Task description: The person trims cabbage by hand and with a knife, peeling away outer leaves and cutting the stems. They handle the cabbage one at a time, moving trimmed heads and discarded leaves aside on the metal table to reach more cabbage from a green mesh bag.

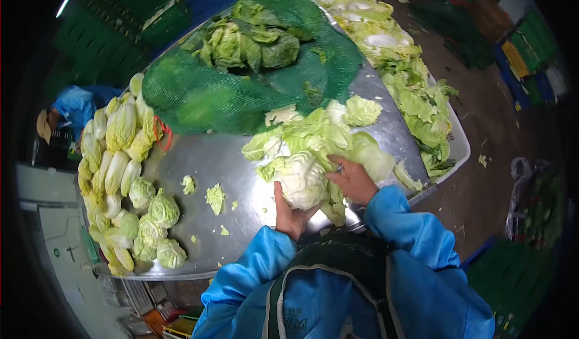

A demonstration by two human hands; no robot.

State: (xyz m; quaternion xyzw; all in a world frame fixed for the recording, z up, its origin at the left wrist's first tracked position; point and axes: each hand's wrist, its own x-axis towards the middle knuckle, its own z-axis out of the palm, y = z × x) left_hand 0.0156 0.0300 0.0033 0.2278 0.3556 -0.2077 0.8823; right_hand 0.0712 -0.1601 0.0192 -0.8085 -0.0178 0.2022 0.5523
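Note:
A pale cabbage (300, 181), its outer leaves partly off, rests in my left hand (291, 216), which cups it from below and the left with the thumb up its side. At the cabbage's right edge is my right hand (354, 181), fingers apart and fingertips close to the head and the leaves around it. Loose cabbage leaves (369, 155) are heaped behind and to the right of the head. Beyond them a green mesh sack (208, 101) spreads over the metal table (193, 218), with leafy untrimmed cabbages (247, 43) lying in its opening.
Napa cabbages (120, 128) are stacked along the left edge, with several trimmed round cabbages (163, 210) in front. Leaf scraps (215, 198) dot the tabletop. On the right stands a white bin (461, 143) full of leaves. A person in blue (78, 107) is at the far left.

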